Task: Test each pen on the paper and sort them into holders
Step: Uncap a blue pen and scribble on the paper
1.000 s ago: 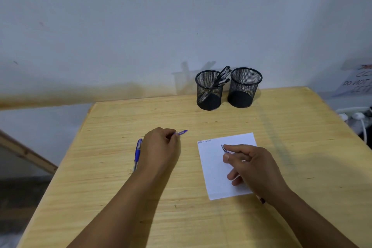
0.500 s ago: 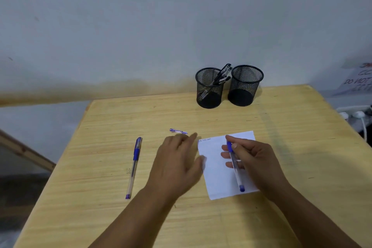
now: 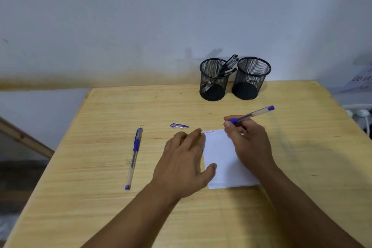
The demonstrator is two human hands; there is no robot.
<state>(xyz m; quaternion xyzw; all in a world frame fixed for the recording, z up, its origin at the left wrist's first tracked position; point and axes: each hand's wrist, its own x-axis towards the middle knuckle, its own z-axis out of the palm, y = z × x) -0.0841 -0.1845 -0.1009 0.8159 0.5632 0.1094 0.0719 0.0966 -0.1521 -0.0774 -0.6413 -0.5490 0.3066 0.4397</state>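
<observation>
Fingers (image 3: 231, 125) pinch pen (image 3: 252, 114); paper (image 3: 219, 147) scribble unreadable.

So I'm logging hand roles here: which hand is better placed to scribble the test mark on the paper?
The right hand: it already grips the uncapped pen over the paper's top edge. The left hand lies flat at the paper's left edge, suited to steadying it.

The right hand (image 3: 249, 143) is hiding the pen's (image 3: 252, 114) tip; scribbles at the paper's (image 3: 219, 153) eleven o'clock corner are showing too small to read.
</observation>
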